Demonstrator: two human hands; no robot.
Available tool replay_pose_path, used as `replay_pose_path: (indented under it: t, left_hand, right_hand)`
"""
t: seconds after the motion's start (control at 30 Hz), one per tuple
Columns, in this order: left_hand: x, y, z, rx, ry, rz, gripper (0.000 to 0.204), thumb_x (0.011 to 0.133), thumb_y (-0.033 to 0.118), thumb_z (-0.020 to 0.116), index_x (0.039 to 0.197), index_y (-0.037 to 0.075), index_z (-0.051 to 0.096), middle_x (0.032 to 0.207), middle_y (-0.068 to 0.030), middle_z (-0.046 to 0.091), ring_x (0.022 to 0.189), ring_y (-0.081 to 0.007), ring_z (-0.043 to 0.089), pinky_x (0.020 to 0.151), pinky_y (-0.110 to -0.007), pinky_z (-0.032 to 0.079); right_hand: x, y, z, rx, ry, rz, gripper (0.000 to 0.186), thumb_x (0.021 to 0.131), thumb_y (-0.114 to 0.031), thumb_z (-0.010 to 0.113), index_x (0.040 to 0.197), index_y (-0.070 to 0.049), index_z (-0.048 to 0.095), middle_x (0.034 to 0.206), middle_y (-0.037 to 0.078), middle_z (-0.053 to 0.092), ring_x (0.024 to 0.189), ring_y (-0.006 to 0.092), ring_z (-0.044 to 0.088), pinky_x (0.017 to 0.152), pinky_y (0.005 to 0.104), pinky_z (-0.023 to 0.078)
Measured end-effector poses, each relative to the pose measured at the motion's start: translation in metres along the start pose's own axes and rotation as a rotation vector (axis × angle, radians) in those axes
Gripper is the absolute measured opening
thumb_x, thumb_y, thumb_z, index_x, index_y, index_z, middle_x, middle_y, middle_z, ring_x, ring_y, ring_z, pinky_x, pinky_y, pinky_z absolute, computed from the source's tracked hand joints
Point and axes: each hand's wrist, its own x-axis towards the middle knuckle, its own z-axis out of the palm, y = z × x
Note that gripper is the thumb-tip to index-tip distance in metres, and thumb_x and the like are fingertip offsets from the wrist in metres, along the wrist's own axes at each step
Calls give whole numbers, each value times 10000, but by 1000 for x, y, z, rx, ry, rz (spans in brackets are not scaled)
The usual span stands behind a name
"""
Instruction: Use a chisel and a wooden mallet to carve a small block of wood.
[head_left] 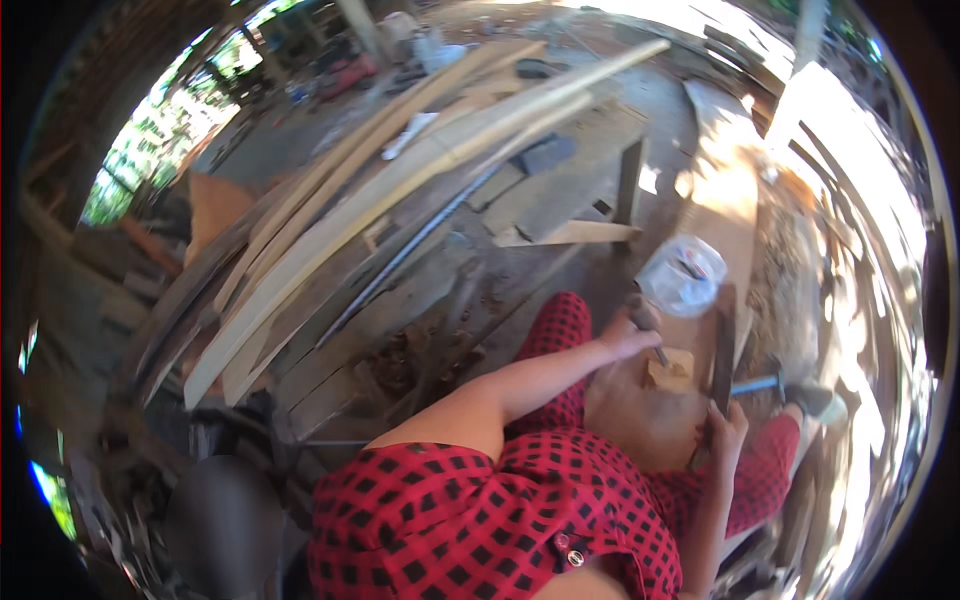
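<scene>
My left hand [630, 332] is closed round the handle of a slim chisel [659, 354], its tip down at a small pale wooden block [671, 372]. That block rests on a wide brown board [640, 420] between my legs. Closer to me, at the right edge of the board, my right hand [726, 428] grips the lower end of a long, dark, flat bar [723, 345], which stretches away past the block. Whether the bar is wood or metal I cannot tell. Just right of it lies a blue rod-like tool [755, 385].
A clear plastic bag or tub [683, 276] with something dark inside stands beyond the block. Long pale planks [430, 165] and a ribbed metal rod [410, 245] lie across a bench at left. Wood strips [830, 480] cover the right side, beside my foot [815, 402].
</scene>
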Motion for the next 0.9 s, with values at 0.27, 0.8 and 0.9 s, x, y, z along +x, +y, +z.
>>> replay_pose_path:
  t: [0.27,0.8,0.9]
  left_hand:
    - [1,29,16,378,-48,-57,224,638,70,688,788,65,521,727,-32,552,692,-169,537,695,-317,460]
    - [10,45,35,566,-152,-528,274,617,198,711,788,-3,640,767,-175,654,771,-306,652,704,-379,505]
    - [-1,48,58,762,-353,-467,352,622,191,711,903,-12,652,879,-221,658,888,-346,645,786,-398,506]
  right_hand:
    - [31,59,4,204,-15,325,220,888,-249,605,845,-71,483,583,84,542,394,167,518,311,257,355]
    - [22,60,-2,224,-1,321,244,896,-251,580,853,-35,476,593,125,558,402,197,532,315,284,365]
    - [19,59,-4,275,-4,326,246,898,-250,578,859,-31,473,600,133,560,404,201,531,317,288,362]
